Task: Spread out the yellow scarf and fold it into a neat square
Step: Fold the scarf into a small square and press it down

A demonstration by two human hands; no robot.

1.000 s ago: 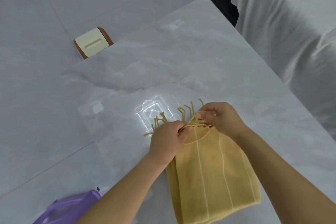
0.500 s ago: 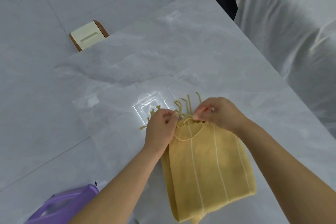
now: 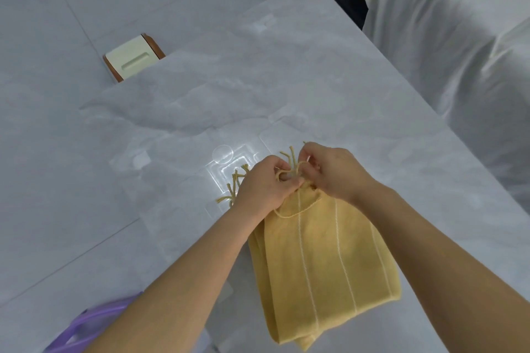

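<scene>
Head view shows me the scarf [image 3: 324, 261] folded in layers on the table [image 3: 286, 80], its long axis running from the near edge out to the fringe [image 3: 233, 190]. Both hands meet at that far end. The left hand [image 3: 263, 189] pinches a looped strand, and the right hand [image 3: 335, 172] pinches tassels just beside it, fingers curled. To spread the scarf, I judge the pull goes outward from there. Knuckles hide whether the strands are knotted, and I can't count the layers.

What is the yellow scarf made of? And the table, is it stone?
The yellow scarf looks like soft knitted yarn, maybe wool or acrylic: matte, with twisted fringe. The table looks like polished marble or a lookalike: grey veins, glossy reflections.
</scene>
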